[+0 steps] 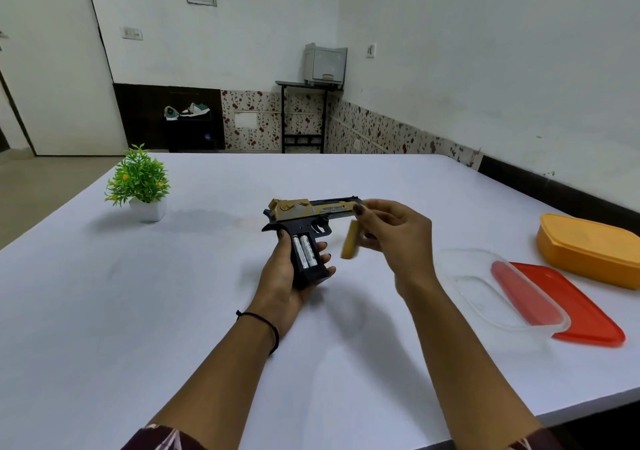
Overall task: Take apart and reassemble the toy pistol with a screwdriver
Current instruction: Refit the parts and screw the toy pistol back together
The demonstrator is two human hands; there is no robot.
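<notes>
A black and gold toy pistol (304,214) is held above the white table (173,294), barrel pointing right. My left hand (282,276) grips its handle from below. The grip's side is uncovered and two white batteries (305,252) show inside it. My right hand (391,231) is just right of the pistol and pinches a gold grip cover (350,240), blurred, hanging a little apart from the handle. No screwdriver is in view.
A small green plant in a white pot (142,186) stands at the table's far left. At the right lie a clear container (498,287), a red lid (581,307) and an orange box (588,249).
</notes>
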